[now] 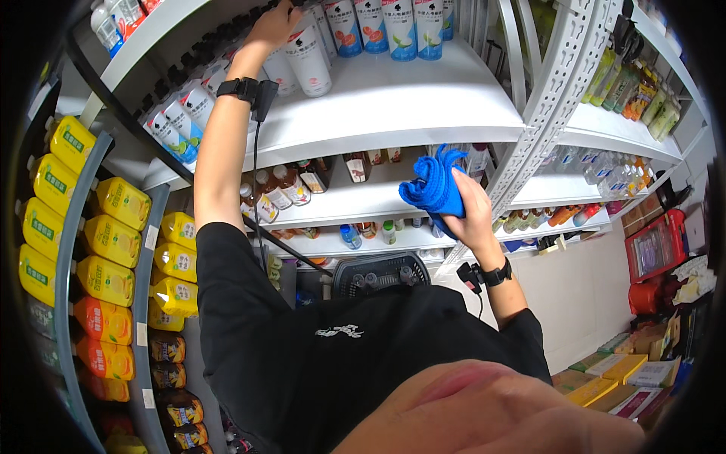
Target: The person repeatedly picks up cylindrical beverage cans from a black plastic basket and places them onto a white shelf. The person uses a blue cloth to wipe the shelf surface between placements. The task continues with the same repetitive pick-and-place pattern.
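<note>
My left hand (273,27) reaches up to the top shelf, at the caps of the white drink bottles. Directly beside its fingers stands a white bottle (309,62), forward of the row near it. The fingertips are partly cut off by the top edge of the picture, so I cannot tell whether they grip a cap. In my right hand (473,213) is a bunched blue cloth (434,184), raised in front of the lower shelves. More white-and-blue bottles (401,31) with fruit pictures stand to the right on the white shelf (391,96).
Brown bottles (289,184) line the shelf below. A black basket (380,272) is on the floor in front of me. Yellow juice bottles (113,241) fill a rack on the left. A perforated metal upright (558,85) divides the shelving; cartons (612,374) lie lower right.
</note>
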